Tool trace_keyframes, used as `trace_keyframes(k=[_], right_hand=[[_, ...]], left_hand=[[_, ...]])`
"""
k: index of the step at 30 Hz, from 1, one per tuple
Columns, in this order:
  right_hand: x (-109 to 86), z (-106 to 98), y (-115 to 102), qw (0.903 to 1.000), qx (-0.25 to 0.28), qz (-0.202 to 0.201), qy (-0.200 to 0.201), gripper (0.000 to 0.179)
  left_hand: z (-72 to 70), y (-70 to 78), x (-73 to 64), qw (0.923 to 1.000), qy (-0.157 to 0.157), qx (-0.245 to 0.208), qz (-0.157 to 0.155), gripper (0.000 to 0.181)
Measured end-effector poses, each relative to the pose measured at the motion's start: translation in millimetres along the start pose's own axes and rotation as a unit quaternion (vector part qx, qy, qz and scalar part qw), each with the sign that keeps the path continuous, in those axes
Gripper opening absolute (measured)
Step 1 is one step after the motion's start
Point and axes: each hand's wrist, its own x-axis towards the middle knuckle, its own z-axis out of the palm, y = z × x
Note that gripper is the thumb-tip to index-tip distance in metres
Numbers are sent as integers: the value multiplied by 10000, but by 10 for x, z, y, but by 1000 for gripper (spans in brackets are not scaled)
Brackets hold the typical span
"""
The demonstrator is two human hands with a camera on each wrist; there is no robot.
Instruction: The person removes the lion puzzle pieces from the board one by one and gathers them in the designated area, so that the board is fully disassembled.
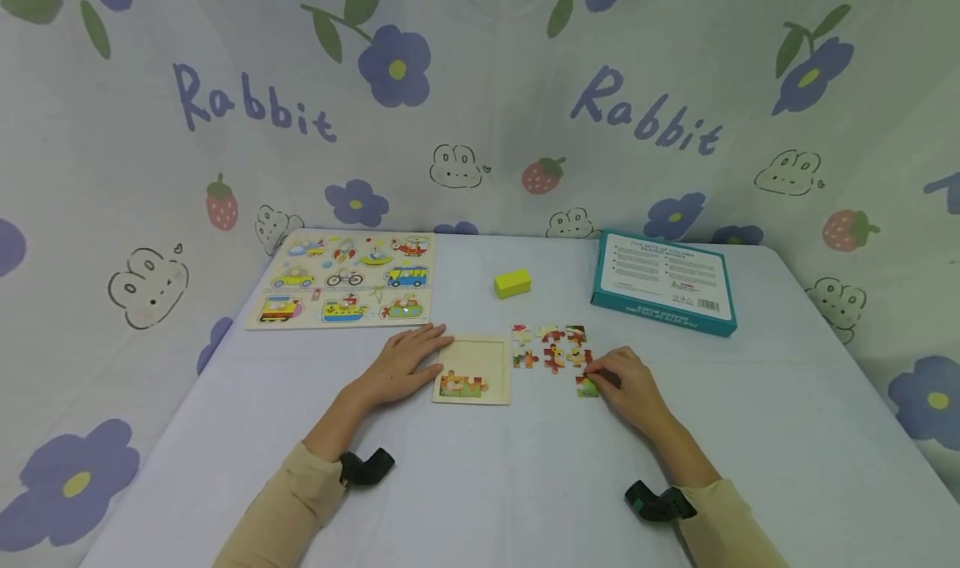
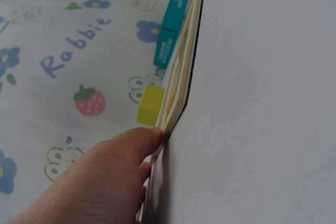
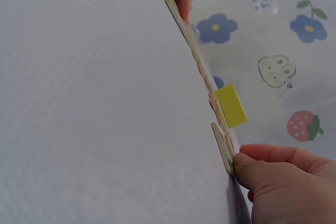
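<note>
A square wooden puzzle tray (image 1: pixel 480 356) lies on the table, with joined jigsaw pieces (image 1: pixel 461 386) in its lower left part. My left hand (image 1: pixel 401 364) rests at the tray's left side, fingers extended and thumb against its edge; in the left wrist view the thumb of the left hand (image 2: pixel 113 166) touches the tray's rim (image 2: pixel 184 77). Loose jigsaw pieces (image 1: pixel 553 356) with animal pictures lie right of the tray. At their lower right, my right hand (image 1: pixel 630 385) pinches a green jigsaw piece (image 1: pixel 587 387) between thumb and index finger. Fingertips partly cover that piece.
A yellow block (image 1: pixel 512 284) stands behind the tray. At the back left lies a wooden vehicle puzzle board (image 1: pixel 352 260), and at the back right a teal box (image 1: pixel 663 281) with a white label. A patterned cloth (image 1: pixel 480 93) hangs behind the table.
</note>
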Motion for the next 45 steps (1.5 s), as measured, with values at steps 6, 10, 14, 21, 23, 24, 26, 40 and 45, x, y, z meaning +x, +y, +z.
trace_keyframes(k=[6,10,14,21,23,24,26,40,45], right_hand=[[7,-10,-12,9999,34,16,104,13],[3,-10,-24,9995,95,-74,291,11],[7,-4,-47,9985,202,-350,373,12],[72,-3,-181,9965,274,-753,220,15],[99,4,-241,9958,302,-862,66,15],[115,10,-274,9955,301,-902,-19,14],[149,24,-348,9948,326,-941,-212,13],[433,265,-704,9862,224,-1335,-957,16],[507,373,-785,9828,31,-1419,-1178,21]], left_hand=[[-3,-1,-1,10000,40,7,20,49],[3,-3,-6,10000,48,4,38,48],[10,-7,-7,9999,82,-65,74,45],[36,-41,6,9999,109,-7,124,43],[37,-44,0,9999,104,-29,94,43],[36,-43,-3,9999,98,-37,79,43],[34,-42,-8,9999,93,-42,75,42],[31,-28,-9,9999,102,-32,69,42],[12,-7,-14,9999,104,-60,43,42]])
